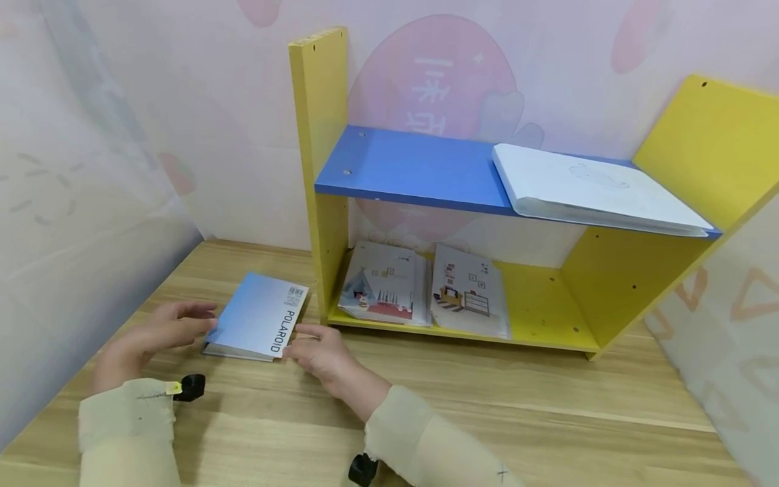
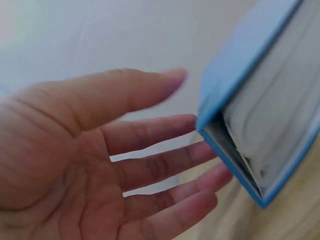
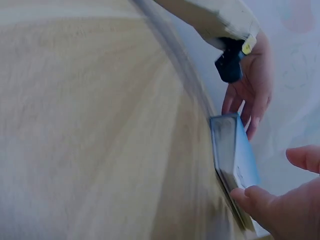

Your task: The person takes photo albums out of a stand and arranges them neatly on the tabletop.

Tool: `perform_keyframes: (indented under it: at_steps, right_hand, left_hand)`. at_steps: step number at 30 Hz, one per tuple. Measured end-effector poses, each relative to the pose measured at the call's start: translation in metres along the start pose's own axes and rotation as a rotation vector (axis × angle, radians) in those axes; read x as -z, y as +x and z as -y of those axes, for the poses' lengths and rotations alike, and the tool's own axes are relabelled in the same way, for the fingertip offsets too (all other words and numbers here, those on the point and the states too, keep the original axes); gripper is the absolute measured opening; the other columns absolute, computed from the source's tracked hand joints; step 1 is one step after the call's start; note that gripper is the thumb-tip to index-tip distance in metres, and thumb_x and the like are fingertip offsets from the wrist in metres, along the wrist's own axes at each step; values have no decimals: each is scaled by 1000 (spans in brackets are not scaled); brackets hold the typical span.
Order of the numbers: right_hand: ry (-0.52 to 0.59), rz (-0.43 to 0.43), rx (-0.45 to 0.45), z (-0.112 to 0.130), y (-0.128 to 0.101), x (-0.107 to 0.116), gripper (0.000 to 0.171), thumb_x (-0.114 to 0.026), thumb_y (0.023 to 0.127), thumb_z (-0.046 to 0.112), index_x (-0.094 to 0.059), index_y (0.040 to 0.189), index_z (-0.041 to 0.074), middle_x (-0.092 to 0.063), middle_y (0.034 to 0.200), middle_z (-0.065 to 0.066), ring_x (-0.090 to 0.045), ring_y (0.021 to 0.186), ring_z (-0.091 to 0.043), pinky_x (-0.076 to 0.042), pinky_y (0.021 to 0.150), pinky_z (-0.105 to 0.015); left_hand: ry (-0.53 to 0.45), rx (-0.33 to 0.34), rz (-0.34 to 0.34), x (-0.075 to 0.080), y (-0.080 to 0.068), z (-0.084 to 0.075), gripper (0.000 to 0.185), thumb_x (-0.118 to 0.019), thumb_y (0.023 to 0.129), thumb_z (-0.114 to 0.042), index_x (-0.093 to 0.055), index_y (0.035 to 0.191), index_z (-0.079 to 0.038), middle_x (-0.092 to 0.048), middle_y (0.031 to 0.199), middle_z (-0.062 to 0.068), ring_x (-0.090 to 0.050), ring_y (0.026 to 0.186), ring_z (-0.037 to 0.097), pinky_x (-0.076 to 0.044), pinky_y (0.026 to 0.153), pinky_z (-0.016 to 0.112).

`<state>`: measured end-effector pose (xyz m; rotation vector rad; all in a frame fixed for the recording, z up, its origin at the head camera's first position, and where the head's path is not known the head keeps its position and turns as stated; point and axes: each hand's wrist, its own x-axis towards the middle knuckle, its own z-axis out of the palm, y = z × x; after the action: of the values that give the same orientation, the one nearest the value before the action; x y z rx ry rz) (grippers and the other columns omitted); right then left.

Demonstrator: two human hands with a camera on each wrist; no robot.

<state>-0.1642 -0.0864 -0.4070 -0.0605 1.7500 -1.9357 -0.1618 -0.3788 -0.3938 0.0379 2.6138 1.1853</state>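
A blue-and-white photo album (image 1: pixel 255 314) marked POLAROID lies flat on the wooden table, left of the shelf. My left hand (image 1: pixel 158 331) is at the album's left side, its fingers stretched out. In the left wrist view, those fingertips (image 2: pixel 187 120) reach the lower corner of the album's spine, while the thumb stays apart from the cover. At the opposite side is my right hand (image 1: pixel 325 358), fingertips right at the album's edge by the lettering. The right wrist view has its thumb and fingers (image 3: pixel 255 197) spread apart, with the album's page edges (image 3: pixel 227 140) facing this camera.
A yellow shelf unit (image 1: pixel 331 128) with a blue middle board (image 1: pixel 420 166) stands against the back wall. Two clear-covered illustrated booklets (image 1: pixel 383 284) lie on its bottom board. On the blue board rests a thick white binder (image 1: pixel 596 186), its front edge overhanging slightly.
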Motion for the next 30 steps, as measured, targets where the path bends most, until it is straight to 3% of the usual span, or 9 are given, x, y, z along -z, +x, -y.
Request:
perform_keyframes:
  at_steps: [3,6,9,11,16,20,21,25,30]
  right_hand:
    - [-10,26,35,8,-2,15,49,-67,87,1,-57,135,-2,-65,124,-21,-66,95,-18,-53,98,-39]
    - [23,60,65,18,-5,28,43,-65,89,1,-57,132,-6,-65,125,-24,-68,107,-32,-50,104,-45]
    - [48,84,93,29,-10,38,39,-64,92,1,-58,130,-7,-66,123,-24,-64,117,-38,-46,108,-48]
    - [50,93,113,36,-13,44,38,-63,93,1,-58,129,-7,-67,123,-23,-66,114,-36,-46,108,-48]
    - [-9,74,140,48,-25,61,33,-61,96,8,-60,128,0,-67,126,-19,-68,111,-29,-51,100,-40]
    - [-40,73,185,57,-35,74,31,-58,100,14,-60,128,3,-65,127,-18,-65,115,-32,-50,92,-33]
    - [-47,79,208,60,-38,78,32,-57,100,14,-59,129,2,-65,127,-19,-64,115,-32,-50,95,-36]
    - [-85,95,300,73,-49,90,34,-55,102,16,-57,131,-1,-63,128,-21,-60,118,-39,-43,110,-54]
    - [-149,116,393,87,-62,108,34,-53,103,17,-57,131,-3,-59,130,-27,-65,111,-28,-43,109,-55]
  left_hand:
    - [19,-24,-44,4,-2,-8,65,-50,105,-33,-31,148,11,-42,144,35,-54,122,41,-55,92,49]
    - [42,-72,-87,7,-4,-17,60,-51,105,-28,-33,148,10,-45,142,33,-60,111,16,-57,87,39]
    - [70,-130,-121,9,-6,-27,55,-50,105,-23,-36,147,9,-49,139,32,-53,99,-11,-55,80,24]
    - [92,-158,-148,9,-8,-34,52,-49,106,-24,-38,147,6,-50,139,30,-48,94,-19,-52,77,18]
    - [105,-207,-216,7,-14,-52,52,-51,105,-31,-41,147,-1,-57,133,2,-48,95,-22,-48,77,12]
    - [115,-259,-253,3,-17,-70,48,-52,104,-29,-45,145,-4,-56,133,0,-46,99,-21,-49,77,13]
    - [124,-270,-262,2,-18,-75,47,-53,104,-28,-46,145,-6,-55,135,5,-45,100,-21,-48,77,13]
    - [129,-357,-297,-8,-18,-94,39,-56,103,-26,-53,139,-12,-59,130,-4,-48,104,-17,-46,78,12]
    - [88,-500,-297,-22,-15,-115,31,-56,102,-17,-59,133,-11,-66,124,-8,-56,107,-13,-46,83,9]
